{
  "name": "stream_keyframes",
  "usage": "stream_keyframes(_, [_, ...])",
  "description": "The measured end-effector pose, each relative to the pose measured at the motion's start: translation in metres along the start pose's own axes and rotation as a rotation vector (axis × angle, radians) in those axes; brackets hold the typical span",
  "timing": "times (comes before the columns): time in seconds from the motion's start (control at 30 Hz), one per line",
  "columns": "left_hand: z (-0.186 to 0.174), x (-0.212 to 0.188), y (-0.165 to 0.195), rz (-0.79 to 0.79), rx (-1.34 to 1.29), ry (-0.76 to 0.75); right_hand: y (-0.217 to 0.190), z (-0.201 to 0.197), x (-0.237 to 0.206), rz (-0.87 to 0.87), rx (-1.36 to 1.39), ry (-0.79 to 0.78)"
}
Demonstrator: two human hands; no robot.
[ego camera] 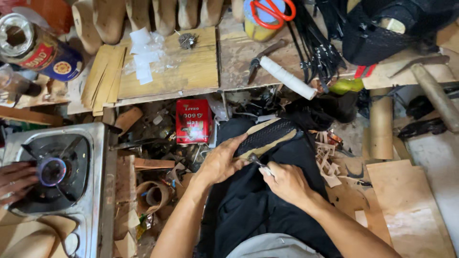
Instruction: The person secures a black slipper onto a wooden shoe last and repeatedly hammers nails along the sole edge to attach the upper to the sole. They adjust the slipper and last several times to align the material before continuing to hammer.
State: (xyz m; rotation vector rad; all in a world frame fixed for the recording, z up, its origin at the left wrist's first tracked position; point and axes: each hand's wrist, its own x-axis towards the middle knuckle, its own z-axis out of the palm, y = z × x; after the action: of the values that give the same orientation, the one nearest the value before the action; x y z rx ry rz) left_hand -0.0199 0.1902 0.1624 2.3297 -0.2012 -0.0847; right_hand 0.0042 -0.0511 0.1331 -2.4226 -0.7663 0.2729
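My left hand grips a shoe sole piece, tan underneath with a black ribbed top, held over my lap on black cloth. My right hand is closed on a small metal tool whose tip touches the near edge of the sole piece. Tan trimmings lie just to the right of the hands.
A lit gas stove is at the left, with another person's hand by the burner. A red tin stands ahead. The wooden bench holds shoe lasts, scissors, pliers, a white roll, black straps. Leather sheets lie right.
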Motion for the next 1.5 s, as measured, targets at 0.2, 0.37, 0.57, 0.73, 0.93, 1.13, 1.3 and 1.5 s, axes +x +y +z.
stream_keyframes(0.2, [0.005,0.04,0.009,-0.089,0.272,-0.193,0.024,0.014,-0.036,0.009,0.358,0.163])
stream_keyframes(0.37, [0.038,0.117,0.033,0.039,0.292,-0.259,0.022,0.023,-0.05,0.185,0.572,0.098])
stream_keyframes(0.57, [0.034,0.121,0.055,0.191,-0.031,-0.059,0.037,-0.033,-0.063,0.435,0.688,0.136])
stream_keyframes(0.73, [0.038,0.067,0.082,0.327,-0.358,0.215,0.019,-0.104,-0.063,0.22,0.312,0.099])
stream_keyframes(0.93, [0.034,0.025,0.105,0.084,-0.197,0.284,-0.019,-0.139,-0.04,0.328,0.286,-0.274])
stream_keyframes(1.13, [0.026,0.006,0.123,0.044,-0.08,0.326,-0.014,-0.153,-0.028,0.112,0.313,-0.362])
stream_keyframes(1.3, [0.03,0.003,0.125,0.038,-0.074,0.326,-0.007,-0.158,-0.026,0.475,0.467,-0.496])
stream_keyframes(1.5, [0.033,0.007,0.092,-0.003,-0.187,0.32,-0.027,-0.089,-0.038,0.222,0.444,-0.05])
